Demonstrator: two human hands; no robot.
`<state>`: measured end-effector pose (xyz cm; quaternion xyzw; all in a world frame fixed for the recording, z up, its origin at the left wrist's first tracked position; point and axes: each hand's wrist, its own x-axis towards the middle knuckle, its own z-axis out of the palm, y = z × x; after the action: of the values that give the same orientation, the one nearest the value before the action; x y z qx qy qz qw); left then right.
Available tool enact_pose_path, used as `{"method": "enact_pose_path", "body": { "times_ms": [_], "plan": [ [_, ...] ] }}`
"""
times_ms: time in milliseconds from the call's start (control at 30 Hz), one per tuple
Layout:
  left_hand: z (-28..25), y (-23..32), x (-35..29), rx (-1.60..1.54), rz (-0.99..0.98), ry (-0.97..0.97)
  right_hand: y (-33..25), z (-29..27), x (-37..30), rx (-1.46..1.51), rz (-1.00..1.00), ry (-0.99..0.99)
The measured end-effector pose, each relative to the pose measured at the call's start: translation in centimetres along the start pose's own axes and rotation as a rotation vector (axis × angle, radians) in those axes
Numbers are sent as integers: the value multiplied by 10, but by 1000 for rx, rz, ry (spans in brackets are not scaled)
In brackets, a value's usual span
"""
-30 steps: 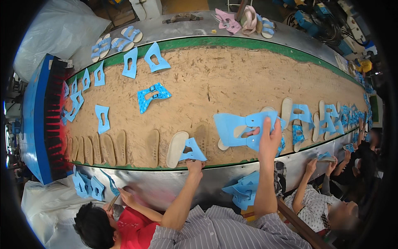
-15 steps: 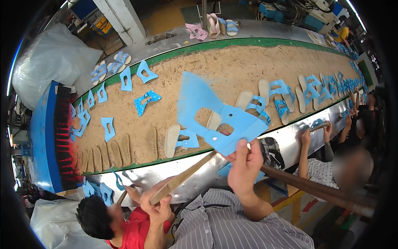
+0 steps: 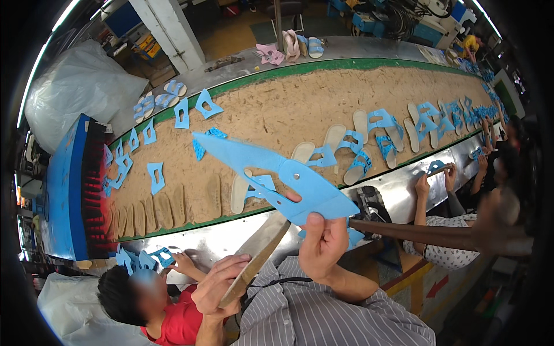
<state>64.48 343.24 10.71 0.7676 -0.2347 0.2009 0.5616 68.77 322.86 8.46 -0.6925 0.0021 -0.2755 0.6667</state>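
Observation:
My left hand [image 3: 216,285] is closed around one end of a tan sandal sole [image 3: 259,254], which slants up to the right with its edge towards me. To its right, my right hand [image 3: 323,245] pinches a light blue sandal upper [image 3: 314,193] between thumb and fingers. The upper has cut-out openings and small metal eyelets, and its long end points up and left above the conveyor belt [image 3: 277,109]. The sole's far tip comes close to the lower left edge of the upper; I cannot tell whether they touch.
Loose soles [image 3: 164,210] and blue uppers [image 3: 155,177] lie along the belt's left part, sandals [image 3: 358,166] along its right. A metal ledge [image 3: 190,239] borders the near side. A brown bar [image 3: 427,230] juts in at right. Co-workers sit left in a red shirt [image 3: 182,314] and right.
The blue upper has tilted and swung lower, so its face looks narrower. My left hand has turned the sole more upright, and its tip has moved slightly left. The view has shifted a little.

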Motion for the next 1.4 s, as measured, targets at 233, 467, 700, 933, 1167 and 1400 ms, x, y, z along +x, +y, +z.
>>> {"method": "enact_pose_path", "body": {
  "times_ms": [233,467,700,933,1167,1400],
  "plan": [
    [-6,15,6,-9,28,-51,10,-10,-23,-319,-109,1],
    [2,13,19,35,120,-120,0,-5,-24,-426,-138,-190],
    [7,10,33,36,153,-138,-12,0,-6,-64,-205,-104],
    [6,5,38,25,157,-155,-18,8,-16,-180,-201,-202],
    [-1,-5,30,-66,75,-108,-24,18,-15,-110,-282,-328],
    [-10,-21,21,-57,9,-5,-33,34,0,-189,-392,-486]
  ]
}}
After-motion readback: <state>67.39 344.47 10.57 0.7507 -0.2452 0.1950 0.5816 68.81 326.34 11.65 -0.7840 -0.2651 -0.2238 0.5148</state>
